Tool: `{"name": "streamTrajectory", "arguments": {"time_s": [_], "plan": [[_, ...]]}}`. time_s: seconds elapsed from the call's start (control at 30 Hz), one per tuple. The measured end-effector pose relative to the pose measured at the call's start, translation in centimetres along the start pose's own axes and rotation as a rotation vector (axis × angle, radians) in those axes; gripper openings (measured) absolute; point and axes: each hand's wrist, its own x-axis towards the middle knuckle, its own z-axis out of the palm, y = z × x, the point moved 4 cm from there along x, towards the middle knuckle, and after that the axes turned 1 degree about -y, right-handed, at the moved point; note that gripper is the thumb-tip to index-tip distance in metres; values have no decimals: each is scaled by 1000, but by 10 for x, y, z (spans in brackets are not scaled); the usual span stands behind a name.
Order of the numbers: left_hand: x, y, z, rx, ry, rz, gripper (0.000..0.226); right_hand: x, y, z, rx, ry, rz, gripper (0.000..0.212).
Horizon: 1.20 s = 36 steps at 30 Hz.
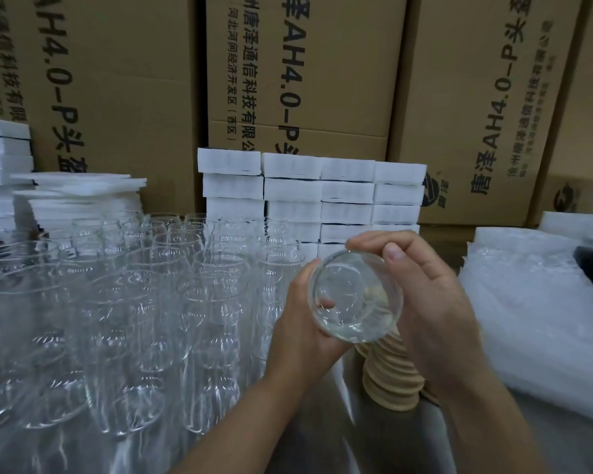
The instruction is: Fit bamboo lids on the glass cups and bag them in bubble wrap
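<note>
I hold one clear glass cup [353, 295] tipped on its side in front of me, its round base facing the camera. My left hand [302, 323] grips it from the left and below, fingers curled round its wall. My right hand [428, 295] grips it from the right, thumb on the rim near the top and fingers wrapped behind. Just below the cup stands a leaning stack of bamboo lids [391, 374], partly hidden by my right hand. A pile of bubble wrap bags [534, 323] lies to the right.
Several upright glass cups [144, 302] crowd the left half of the table. White foam-wrapped packs [343, 193] are stacked at the back, loose foam sheets [79, 189] at the back left. Tall cardboard cartons [288, 80] wall off the rear.
</note>
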Motion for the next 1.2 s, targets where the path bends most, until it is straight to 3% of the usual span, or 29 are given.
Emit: {"name": "streamTrajectory", "arguments": {"time_s": [0.13,0.3,0.5,1.03,1.2], "plan": [[-3,-8,8,67,-60,-9,90,1,-4,-10,-146,37,109,16],[-2,-12,13,91,-120,-36,91,-1,-7,-6,-215,89,145,20],[-2,-16,17,-22,-175,-97,85,-3,-6,-2,-312,102,175,43],[-7,-13,10,28,-41,10,76,-6,2,5,-480,-135,153,61],[-6,-15,12,111,-47,-47,69,-9,-1,3,-499,-171,81,73]]}}
